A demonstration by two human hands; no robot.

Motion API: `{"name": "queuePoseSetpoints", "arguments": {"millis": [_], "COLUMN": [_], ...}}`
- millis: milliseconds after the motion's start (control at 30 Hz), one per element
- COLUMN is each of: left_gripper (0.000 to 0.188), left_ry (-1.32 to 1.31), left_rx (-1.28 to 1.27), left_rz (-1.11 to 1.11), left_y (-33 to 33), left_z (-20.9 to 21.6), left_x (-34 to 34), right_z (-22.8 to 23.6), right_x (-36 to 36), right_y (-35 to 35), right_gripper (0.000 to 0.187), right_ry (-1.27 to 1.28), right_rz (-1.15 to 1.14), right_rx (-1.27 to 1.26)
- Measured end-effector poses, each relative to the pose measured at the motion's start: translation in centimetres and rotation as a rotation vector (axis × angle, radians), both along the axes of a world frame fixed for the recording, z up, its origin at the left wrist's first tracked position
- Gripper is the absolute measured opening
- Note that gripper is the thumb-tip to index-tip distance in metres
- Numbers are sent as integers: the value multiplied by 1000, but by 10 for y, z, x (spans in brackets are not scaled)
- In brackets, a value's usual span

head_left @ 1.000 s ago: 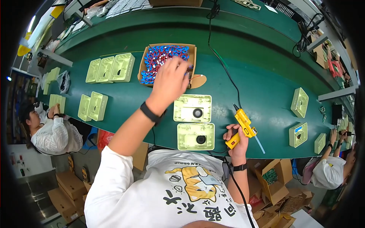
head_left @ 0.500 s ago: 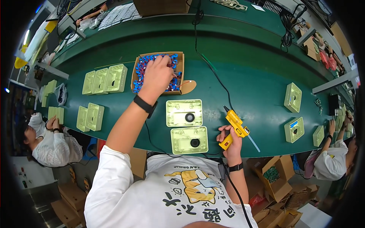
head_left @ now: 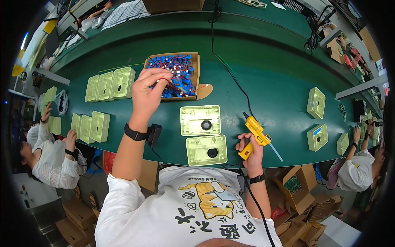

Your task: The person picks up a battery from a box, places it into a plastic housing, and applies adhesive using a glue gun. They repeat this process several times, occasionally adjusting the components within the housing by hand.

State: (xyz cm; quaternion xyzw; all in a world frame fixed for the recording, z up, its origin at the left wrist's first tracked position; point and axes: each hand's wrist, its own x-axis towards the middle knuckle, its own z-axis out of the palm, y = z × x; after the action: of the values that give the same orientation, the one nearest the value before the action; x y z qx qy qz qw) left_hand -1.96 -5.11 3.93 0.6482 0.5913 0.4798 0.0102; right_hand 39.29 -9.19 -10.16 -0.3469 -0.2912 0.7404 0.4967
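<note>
My left hand (head_left: 149,88) is raised at the near left edge of a cardboard box (head_left: 196,74), its fingertips pinched on a thin red wire lead (head_left: 165,79). Whatever hangs from the lead is mostly hidden by the fingers. Blue parts (head_left: 187,87) with red wires and white plugs fill the box. My right hand (head_left: 253,153) grips a yellow glue gun (head_left: 255,131), nozzle pointing away and a pale glue stick (head_left: 276,152) out of its back. Between my hands lie two light-green plastic housings, the far one (head_left: 189,127) and the near one (head_left: 195,157), each with a round black part inside.
More green housings stand at the left (head_left: 123,82) and at the right (head_left: 317,103). A black cable (head_left: 236,84) runs across the green table (head_left: 271,94) to the glue gun. A co-worker (head_left: 61,160) sits at the left and another (head_left: 362,173) at the right.
My left hand has come out of the box toward me and left, now with a wire lead in its fingers. At left, the co-worker's hand has set down another housing.
</note>
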Motion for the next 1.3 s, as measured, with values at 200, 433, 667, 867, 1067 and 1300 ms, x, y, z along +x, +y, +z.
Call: {"name": "queuePoseSetpoints", "arguments": {"millis": [200, 433, 667, 867, 1067, 1300], "left_gripper": [18, 20, 24, 25, 21, 24], "left_ry": [-643, -521, -596, -663, -257, -251], "left_rx": [99, -279, -688, -407, -431, -406], "left_rz": [-79, -68, 199, 213, 182, 107], "left_y": [-23, -84, -103, -112, -137, -153], "left_z": [14, 36, -55, -92, -101, -111], "left_x": [-14, -42, -41, -6, 25, 42], "right_z": [2, 33, 93, 111, 98, 107], "right_x": [3, 4, -8, -45, -62, -65], "right_y": [-2, -13, -26, -30, -36, -34], "right_gripper": [25, 24, 27, 31, 28, 28], "right_ry": [-29, -192, -444, -916, -1004, -951], "right_rz": [-27, 196, 555, 661, 612, 633], "right_rx": [-23, 50, -27, 170, 362, 178]}}
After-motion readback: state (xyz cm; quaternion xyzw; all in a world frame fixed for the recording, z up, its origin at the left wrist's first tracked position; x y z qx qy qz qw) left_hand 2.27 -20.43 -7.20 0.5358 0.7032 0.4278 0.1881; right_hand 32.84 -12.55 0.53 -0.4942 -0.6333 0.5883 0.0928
